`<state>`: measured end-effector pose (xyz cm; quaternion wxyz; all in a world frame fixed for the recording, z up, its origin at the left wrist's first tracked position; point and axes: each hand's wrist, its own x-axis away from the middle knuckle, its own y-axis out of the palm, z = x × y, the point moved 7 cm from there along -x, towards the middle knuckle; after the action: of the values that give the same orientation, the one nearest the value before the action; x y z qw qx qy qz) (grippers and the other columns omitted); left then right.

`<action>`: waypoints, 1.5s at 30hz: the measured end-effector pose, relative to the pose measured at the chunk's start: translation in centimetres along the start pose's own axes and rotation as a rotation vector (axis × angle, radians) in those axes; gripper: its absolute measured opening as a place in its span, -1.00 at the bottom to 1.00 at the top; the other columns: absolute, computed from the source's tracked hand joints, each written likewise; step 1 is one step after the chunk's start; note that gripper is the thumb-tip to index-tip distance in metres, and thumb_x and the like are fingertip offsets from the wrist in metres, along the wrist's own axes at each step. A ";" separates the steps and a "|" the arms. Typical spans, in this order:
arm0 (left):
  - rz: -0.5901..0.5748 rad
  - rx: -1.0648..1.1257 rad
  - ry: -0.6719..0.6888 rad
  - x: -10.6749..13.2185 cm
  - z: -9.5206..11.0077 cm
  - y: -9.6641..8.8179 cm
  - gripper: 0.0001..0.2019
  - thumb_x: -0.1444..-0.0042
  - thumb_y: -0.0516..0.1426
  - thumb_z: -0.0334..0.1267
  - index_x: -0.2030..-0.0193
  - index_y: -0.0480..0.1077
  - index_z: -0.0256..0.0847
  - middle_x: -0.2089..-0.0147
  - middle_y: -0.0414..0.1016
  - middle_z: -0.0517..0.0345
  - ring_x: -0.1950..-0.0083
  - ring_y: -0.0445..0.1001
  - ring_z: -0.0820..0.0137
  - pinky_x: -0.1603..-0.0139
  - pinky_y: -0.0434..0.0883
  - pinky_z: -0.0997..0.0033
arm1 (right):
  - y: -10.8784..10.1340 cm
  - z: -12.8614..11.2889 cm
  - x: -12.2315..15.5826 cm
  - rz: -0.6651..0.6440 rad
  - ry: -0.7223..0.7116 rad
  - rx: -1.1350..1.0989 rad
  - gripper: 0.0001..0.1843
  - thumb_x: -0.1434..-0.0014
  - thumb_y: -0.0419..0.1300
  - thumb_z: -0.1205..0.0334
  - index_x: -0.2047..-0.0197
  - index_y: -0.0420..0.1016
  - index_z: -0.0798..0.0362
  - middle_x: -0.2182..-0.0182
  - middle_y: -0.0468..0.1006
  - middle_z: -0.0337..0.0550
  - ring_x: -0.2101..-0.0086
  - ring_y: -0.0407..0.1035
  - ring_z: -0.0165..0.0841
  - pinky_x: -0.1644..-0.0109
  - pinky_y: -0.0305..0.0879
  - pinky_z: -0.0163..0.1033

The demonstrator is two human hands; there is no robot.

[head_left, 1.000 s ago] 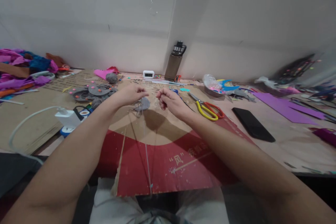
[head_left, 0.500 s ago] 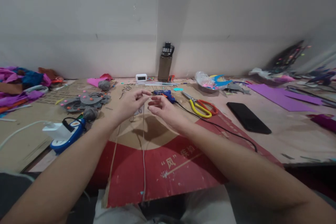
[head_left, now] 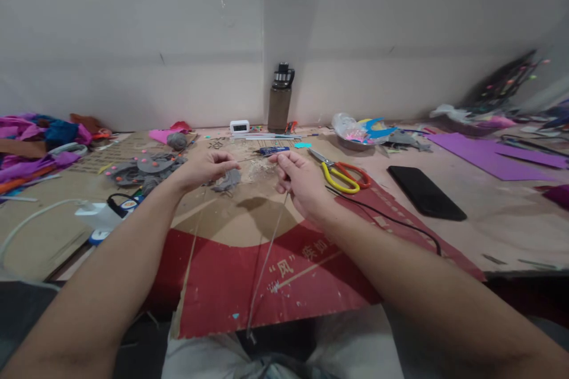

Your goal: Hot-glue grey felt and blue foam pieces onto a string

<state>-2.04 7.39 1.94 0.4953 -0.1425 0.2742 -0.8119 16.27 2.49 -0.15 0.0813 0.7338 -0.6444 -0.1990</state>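
A thin grey cord [head_left: 268,251] runs between my two hands and hangs from my right hand down over the red cardboard's front edge. My left hand [head_left: 207,169] pinches one part of it between thumb and fingers. Closed on the cord as well, my right hand [head_left: 300,182] is a short way to the right, with its fingers curled. Beneath and between the hands lies a small grey piece [head_left: 230,180], perhaps felt, partly hidden by my left hand. Just behind them, a blue glue gun [head_left: 273,151] rests on the cardboard [head_left: 222,284].
Right of my hands lie scissors [head_left: 340,176] with yellow and red handles and a black phone [head_left: 425,192]. A bottle [head_left: 280,100] and a small white clock [head_left: 240,126] stand by the wall. Grey pieces with pink dots [head_left: 144,169] and a power strip [head_left: 100,235] are on the left.
My hands have moved apart, the left one to the left and the right one to the right. The hanging cord now slants up to my right hand.
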 end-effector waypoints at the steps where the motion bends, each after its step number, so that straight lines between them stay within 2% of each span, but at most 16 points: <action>1: -0.003 0.009 -0.006 -0.1 -0.5 -0.3 -0.70 -0.08 0.15 -0.02 0.34 0.45 -0.26 0.61 0.16 0.31 0.61 0.08 0.57 0.58 0.02 0.53 | 0.0 -0.5 0.1 0.006 -0.027 -0.035 -0.85 -0.16 0.14 0.14 0.32 0.41 0.04 0.62 0.15 -0.44 0.68 -0.07 -0.59 0.61 0.02 -0.40; 4: 0.082 -0.053 -0.027 -0.3 -2.1 -1.6 -0.71 -0.03 0.18 -0.02 0.37 0.45 -0.24 0.58 0.20 0.30 0.60 0.07 0.58 0.58 0.00 0.54 | -0.2 -1.9 0.3 0.033 -0.114 -0.093 -0.87 -0.19 0.10 0.17 0.30 0.40 0.03 0.61 0.15 -0.43 0.67 -0.09 -0.59 0.60 0.01 -0.39; 7: 0.302 -0.073 -0.110 -0.4 -3.8 -3.5 -0.69 -0.01 0.17 -0.01 0.35 0.49 -0.26 0.58 0.24 0.28 0.62 0.08 0.58 0.60 0.00 0.53 | -0.5 -2.3 0.4 0.066 -0.162 -0.080 -0.87 -0.21 0.08 0.15 0.28 0.37 0.00 0.59 0.13 -0.43 0.67 -0.10 -0.57 0.58 0.03 -0.37; 10: 0.351 0.005 -0.151 -0.4 -4.3 -3.8 -0.65 -0.02 0.14 0.00 0.26 0.51 -0.28 0.62 0.22 0.29 0.66 0.03 0.58 0.63 -0.03 0.52 | 0.0 -1.1 0.0 -0.033 -0.057 0.127 -0.81 -0.21 0.08 0.09 0.32 0.40 0.01 0.62 0.18 -0.40 0.66 0.01 -0.54 0.54 0.08 -0.33; 13: 0.251 -0.031 -0.111 -0.7 -3.0 -2.2 -0.60 -0.06 0.11 0.03 0.20 0.52 -0.28 0.63 0.26 0.27 0.66 0.07 0.57 0.62 0.01 0.52 | 0.9 0.7 -0.1 -0.221 0.039 0.524 -0.72 -0.19 0.11 0.06 0.42 0.47 0.05 0.55 0.41 -0.23 0.50 0.29 -0.42 0.36 0.24 -0.25; 16: 0.141 -0.242 0.028 -0.6 -0.3 0.5 -0.61 -0.12 0.08 0.03 0.22 0.55 -0.26 0.63 0.33 0.22 0.61 0.22 0.49 0.55 0.14 0.50 | 0.6 0.0 -0.3 -0.129 -0.127 0.738 -0.75 -0.12 0.21 0.03 0.29 0.52 0.04 0.23 0.54 -0.06 0.16 0.37 -0.24 0.03 0.25 -0.10; 18: 0.130 -0.400 0.188 -0.2 1.8 2.3 -0.70 -0.14 0.08 -0.09 0.28 0.57 -0.21 0.47 0.52 0.12 0.41 0.42 0.39 0.36 0.29 0.45 | 0.5 -0.3 -0.3 -0.049 -0.169 0.722 -0.59 -0.07 0.26 0.03 0.04 0.45 0.04 0.00 0.47 0.01 0.04 0.34 -0.20 -0.06 0.22 -0.05; 20: 0.138 -0.493 0.341 0.5 3.7 3.9 -0.76 -0.14 0.07 -0.22 0.20 0.56 -0.15 0.21 0.61 0.07 0.19 0.50 0.31 0.14 0.33 0.38 | 0.9 0.5 -0.2 -0.095 -0.084 0.607 -0.41 -0.03 0.30 0.05 -0.12 0.32 0.03 -0.09 0.40 0.04 0.03 0.35 -0.24 -0.05 0.26 -0.09; 22: 0.147 -0.569 0.408 1.0 4.7 5.0 -0.79 -0.13 0.08 -0.29 0.22 0.56 -0.15 0.18 0.61 0.04 0.15 0.51 0.28 0.10 0.33 0.34 | 1.8 1.6 0.1 -0.200 0.015 0.448 -0.43 -0.02 0.31 0.14 -0.09 0.31 0.03 0.00 0.47 -0.02 0.11 0.40 -0.33 0.05 0.32 -0.19; 24: 0.110 -0.592 0.457 1.2 5.1 5.7 -0.80 -0.13 0.08 -0.30 0.26 0.55 -0.17 0.23 0.60 0.04 0.18 0.51 0.31 0.11 0.33 0.36 | 2.3 2.2 0.4 -0.270 0.069 0.358 -0.61 -0.07 0.26 0.21 0.02 0.37 0.05 0.23 0.53 -0.14 0.30 0.41 -0.43 0.24 0.34 -0.30; 27: 0.116 -0.530 0.461 0.9 4.7 4.8 -0.76 -0.20 0.04 -0.24 0.20 0.53 -0.18 0.22 0.60 0.05 0.19 0.50 0.34 0.12 0.34 0.38 | 1.9 2.8 0.6 -0.257 0.146 0.379 -0.75 -0.17 0.14 0.24 0.07 0.40 0.09 0.54 0.42 -0.33 0.58 0.23 -0.54 0.50 0.13 -0.39; 31: 0.212 -0.440 0.383 0.1 3.4 1.6 -0.75 -0.15 0.07 -0.17 0.24 0.54 -0.24 0.25 0.58 0.04 0.23 0.47 0.36 0.16 0.34 0.40 | 1.2 2.0 0.4 -0.186 0.141 0.411 -0.84 -0.17 0.12 0.22 0.28 0.47 0.12 0.66 0.29 -0.38 0.64 0.14 -0.57 0.56 -0.03 -0.40; 36: 0.227 -0.303 0.164 -0.2 1.1 -0.9 -0.67 -0.08 0.10 -0.05 0.27 0.56 -0.26 0.50 0.46 0.15 0.50 0.30 0.47 0.47 0.21 0.49 | 1.3 0.1 0.2 -0.175 -0.025 0.231 -0.72 -0.19 0.09 0.03 0.32 0.45 0.07 0.67 0.27 -0.39 0.62 0.12 -0.55 0.54 -0.04 -0.38; 39: 0.255 -0.160 0.101 -0.1 0.2 -1.7 -0.64 -0.05 0.12 -0.02 0.26 0.55 -0.28 0.53 0.39 0.17 0.56 0.19 0.53 0.55 0.14 0.52 | 1.6 0.1 0.4 -0.230 -0.016 0.205 -0.69 -0.16 0.12 -0.03 0.30 0.45 0.06 0.65 0.26 -0.39 0.61 0.12 -0.54 0.50 0.02 -0.37; 42: 0.251 -0.091 0.058 -0.2 -0.5 -1.7 -0.62 -0.06 0.12 0.02 0.25 0.54 -0.28 0.57 0.33 0.21 0.60 0.15 0.55 0.57 0.10 0.54 | 2.1 0.9 0.8 -0.307 0.069 0.346 -0.67 -0.22 0.06 0.01 0.33 0.47 0.08 0.59 0.37 -0.29 0.55 0.21 -0.50 0.41 0.16 -0.33; 45: 0.177 -0.222 0.123 -0.5 0.1 -0.2 -0.66 -0.08 0.11 -0.02 0.30 0.55 -0.26 0.62 0.31 0.23 0.59 0.19 0.51 0.54 0.14 0.52 | 1.8 0.7 0.7 -0.239 0.026 0.550 -0.71 -0.24 0.06 0.05 0.32 0.46 0.08 0.37 0.51 -0.15 0.33 0.35 -0.42 0.17 0.26 -0.26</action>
<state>-1.88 7.87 2.21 0.5285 -0.1217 0.4035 -0.7369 14.37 1.61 -0.24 -0.1366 0.8015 -0.5820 -0.0158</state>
